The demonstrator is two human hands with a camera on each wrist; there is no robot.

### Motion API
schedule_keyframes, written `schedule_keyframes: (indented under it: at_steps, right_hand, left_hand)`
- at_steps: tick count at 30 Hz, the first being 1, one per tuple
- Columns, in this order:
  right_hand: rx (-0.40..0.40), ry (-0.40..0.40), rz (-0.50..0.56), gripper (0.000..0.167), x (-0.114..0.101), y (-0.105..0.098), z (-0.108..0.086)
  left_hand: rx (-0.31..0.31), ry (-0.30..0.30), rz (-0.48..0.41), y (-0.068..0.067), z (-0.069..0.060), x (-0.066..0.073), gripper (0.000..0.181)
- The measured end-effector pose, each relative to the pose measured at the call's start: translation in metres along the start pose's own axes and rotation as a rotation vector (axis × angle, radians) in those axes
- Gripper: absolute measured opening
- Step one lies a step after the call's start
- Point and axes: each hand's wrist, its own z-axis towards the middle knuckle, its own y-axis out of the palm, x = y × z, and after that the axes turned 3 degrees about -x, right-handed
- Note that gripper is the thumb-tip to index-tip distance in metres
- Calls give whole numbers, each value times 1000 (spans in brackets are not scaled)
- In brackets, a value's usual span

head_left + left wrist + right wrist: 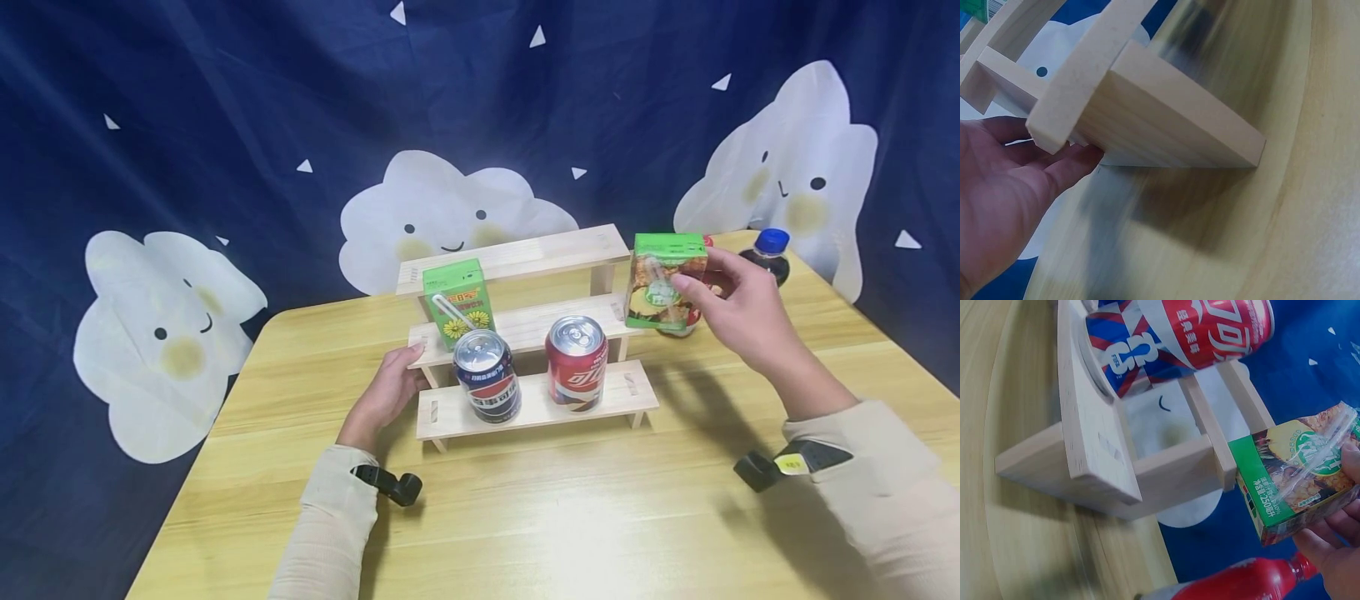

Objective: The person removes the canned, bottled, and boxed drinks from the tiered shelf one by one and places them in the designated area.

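- Pinching a juice box (658, 287) between thumb and fingers, the right hand (750, 312) holds it above the desk (570, 517), just beside the stand's right end; whether they touch, I cannot tell.
- The left hand (386, 396) grips the left end of the wooden stand (534, 398), some fingers hidden behind it.
- Desk surface stretches in front of the stand; its left edge runs well apart from the left hand, its back edge near the curtain (480, 83).
- Middle step: a green carton (467, 293) on the left, wood showing rightward to the step's end.
- Lower step: a blue can (489, 383) and a red can (577, 362), upright, apart, in front of the middle step.
- Behind the juice box stands a red bottle (1247, 581), mostly hidden in the head view; a blue-capped bottle (770, 260) is near the right hand.
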Motion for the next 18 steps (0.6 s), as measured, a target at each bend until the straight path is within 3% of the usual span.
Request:
schedule_keyframes:
  at_steps: [18]
  right_hand:
    - [47, 32, -2, 45, 31, -16, -9]
  left_hand:
    - [-10, -1, -5, 1, -1, 2, 52]
